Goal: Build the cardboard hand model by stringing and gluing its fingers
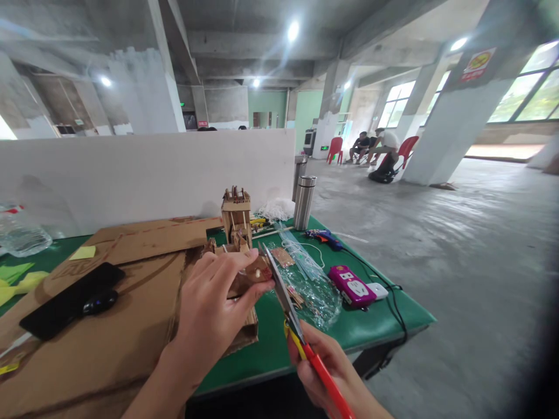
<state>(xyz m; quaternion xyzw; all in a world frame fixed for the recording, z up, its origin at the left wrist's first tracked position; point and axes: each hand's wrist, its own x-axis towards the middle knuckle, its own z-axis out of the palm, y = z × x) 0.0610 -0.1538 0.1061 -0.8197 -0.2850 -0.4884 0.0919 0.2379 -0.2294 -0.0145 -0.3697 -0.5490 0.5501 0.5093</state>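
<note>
My left hand (pixel 213 297) pinches a small brown piece (pixel 251 278), apparently cardboard, with a whitish bit on it, between thumb and fingers. In my right hand (pixel 323 364) are scissors (pixel 286 302) with red and yellow handles, their blades pointing up and away. The blades lie right beside the fingertips of my left hand, at the edge of the brown piece; whether they touch it I cannot tell. Behind my left hand stands a cardboard model (pixel 236 218) with a tower and thin sticks. My left hand hides part of its base.
Cardboard sheets (pixel 144 291) cover the left of the green table (pixel 371 323), carrying a black phone-like slab (pixel 65 297) and a mouse (pixel 100 301). On the right are clear plastic wrap (pixel 321 297), a purple power strip (pixel 351 286), a blue glue gun (pixel 325 237) and a steel flask (pixel 304 203).
</note>
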